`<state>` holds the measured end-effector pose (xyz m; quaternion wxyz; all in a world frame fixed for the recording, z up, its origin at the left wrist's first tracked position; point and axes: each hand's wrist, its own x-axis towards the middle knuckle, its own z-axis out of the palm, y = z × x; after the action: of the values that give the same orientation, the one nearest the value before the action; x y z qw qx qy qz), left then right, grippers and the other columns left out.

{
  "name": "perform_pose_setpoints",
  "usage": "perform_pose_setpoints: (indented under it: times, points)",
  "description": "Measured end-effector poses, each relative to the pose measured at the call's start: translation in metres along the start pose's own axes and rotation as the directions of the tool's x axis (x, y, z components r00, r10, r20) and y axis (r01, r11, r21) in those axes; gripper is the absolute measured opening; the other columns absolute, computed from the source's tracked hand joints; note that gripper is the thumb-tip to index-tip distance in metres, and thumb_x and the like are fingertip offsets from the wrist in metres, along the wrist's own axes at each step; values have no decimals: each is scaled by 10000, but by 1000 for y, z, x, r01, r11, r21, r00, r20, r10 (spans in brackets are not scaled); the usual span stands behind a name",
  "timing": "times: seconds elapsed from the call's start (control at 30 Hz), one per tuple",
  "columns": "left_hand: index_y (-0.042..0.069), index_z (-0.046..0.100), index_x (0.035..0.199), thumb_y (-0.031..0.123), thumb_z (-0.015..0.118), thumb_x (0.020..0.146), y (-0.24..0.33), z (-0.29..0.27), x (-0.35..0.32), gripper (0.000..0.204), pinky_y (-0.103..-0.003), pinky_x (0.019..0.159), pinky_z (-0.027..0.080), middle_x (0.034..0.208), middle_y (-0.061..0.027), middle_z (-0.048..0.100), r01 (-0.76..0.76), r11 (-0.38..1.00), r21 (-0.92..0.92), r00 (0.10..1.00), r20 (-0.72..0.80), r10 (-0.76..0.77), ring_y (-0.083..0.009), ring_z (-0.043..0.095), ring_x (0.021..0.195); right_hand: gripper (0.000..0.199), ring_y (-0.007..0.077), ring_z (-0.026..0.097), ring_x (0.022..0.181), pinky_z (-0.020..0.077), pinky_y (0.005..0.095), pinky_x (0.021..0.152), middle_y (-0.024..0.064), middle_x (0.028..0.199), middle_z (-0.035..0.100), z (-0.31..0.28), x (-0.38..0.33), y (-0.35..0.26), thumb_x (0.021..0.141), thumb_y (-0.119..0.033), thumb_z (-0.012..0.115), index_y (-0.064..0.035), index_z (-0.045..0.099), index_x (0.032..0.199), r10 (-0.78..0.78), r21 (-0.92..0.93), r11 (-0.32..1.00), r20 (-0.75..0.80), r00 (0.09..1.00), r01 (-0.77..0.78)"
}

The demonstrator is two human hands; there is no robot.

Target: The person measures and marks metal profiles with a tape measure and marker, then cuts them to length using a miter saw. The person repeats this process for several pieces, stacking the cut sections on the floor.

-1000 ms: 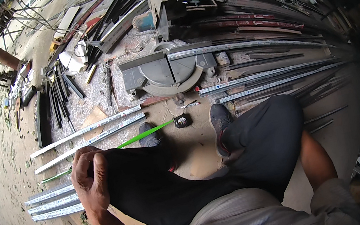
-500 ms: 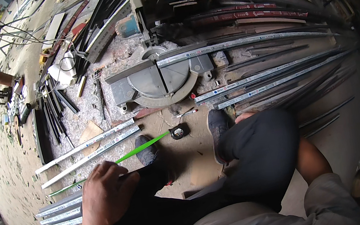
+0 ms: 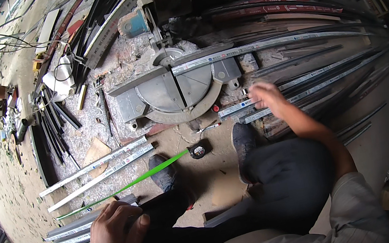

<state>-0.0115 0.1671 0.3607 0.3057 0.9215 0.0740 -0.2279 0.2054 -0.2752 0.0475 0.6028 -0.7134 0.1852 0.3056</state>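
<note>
I crouch on the ground in front of a grey mitre saw (image 3: 174, 91). My left hand (image 3: 115, 232) rests with loosely bent fingers on my left knee, just beside the ends of a stack of short aluminium profiles (image 3: 76, 229), and holds nothing. My right hand (image 3: 265, 97) is stretched forward and blurred, over the near ends of long aluminium profiles (image 3: 311, 84) lying right of the saw; its grip is unclear. A small tape measure (image 3: 198, 150) lies between my shoes, its green tape (image 3: 128, 185) pulled out to the left.
Two cut profiles (image 3: 97, 167) lie left of my left shoe (image 3: 163, 172). A pen (image 3: 208, 128) lies before the saw. Dark bars (image 3: 54, 129), cables and metal shavings cover the ground at the left. More long profiles and dark strips (image 3: 288, 8) are piled behind the saw.
My right hand has come into view and reached forward to the long profiles. My left hand has slid lower along my leg. The view has leaned closer to the saw.
</note>
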Motion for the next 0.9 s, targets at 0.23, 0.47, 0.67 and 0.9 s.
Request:
perform_pose_setpoints:
  times: [0.23,0.47,0.67,0.9]
  points:
    - [5,749,998,318,777,971,-18,-7,12,315,-435,789,574,951,-164,741,6,994,-108,1000,12,-5,-371,730,892,408,209,705,985,613,367,827,97,1141,723,-32,94,-32,1042,-367,702,-53,616,1289,22,105,994,-223,974,1]
    - [-18,730,981,274,734,1010,-42,-17,33,293,-392,817,550,920,-154,731,21,979,-204,998,69,-7,-309,712,881,516,226,694,1038,598,391,891,124,1243,703,-54,151,-43,1017,-428,742,-41,619,1335,91,243,970,-369,925,1]
    - [-27,720,992,323,714,1033,-62,-21,56,353,-381,811,553,922,-163,734,19,969,-247,997,76,-1,-292,717,861,550,240,686,1063,594,394,914,141,1265,695,-57,177,-38,999,-426,772,-22,601,1330,139,338,941,-383,913,-1]
    - [-61,718,1039,372,699,1050,-79,-19,81,434,-390,823,562,937,-188,737,24,935,-355,994,107,15,-302,729,886,453,214,679,967,590,349,823,113,1164,690,-69,196,-20,993,-358,795,-52,613,1274,158,487,872,-376,913,49]
